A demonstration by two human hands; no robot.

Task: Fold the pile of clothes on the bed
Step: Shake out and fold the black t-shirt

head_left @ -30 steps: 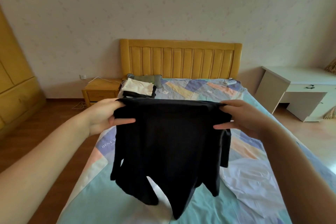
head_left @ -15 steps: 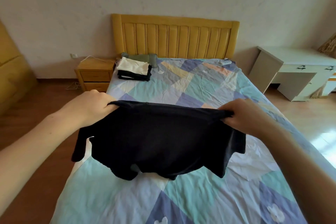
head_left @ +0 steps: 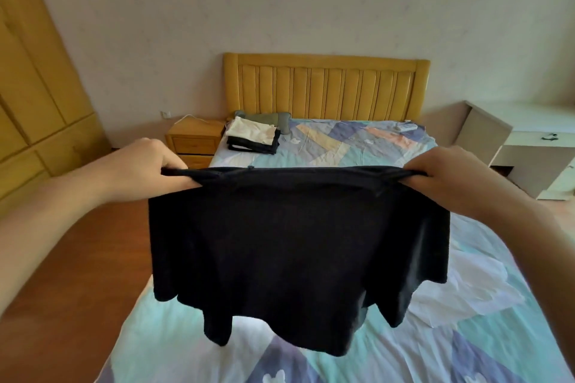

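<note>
Black top hangs in the air over the foot end of the bed, and we've got it pinched at both upper corners: left hand clamped on one, right hand on the other. It drapes limp and light, sleeves dangling, so we judge those shoulder corners the right hold. Folded stack sits at the bed's head-end left corner; white garment lies near the right edge.

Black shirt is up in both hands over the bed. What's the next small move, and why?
Probably lower the black shirt flat onto the bedsheet. The left hand and right hand pinch its top corners, stretching it wide, and its hem hangs above the sheet, so it can't be folded until laid down.
</note>
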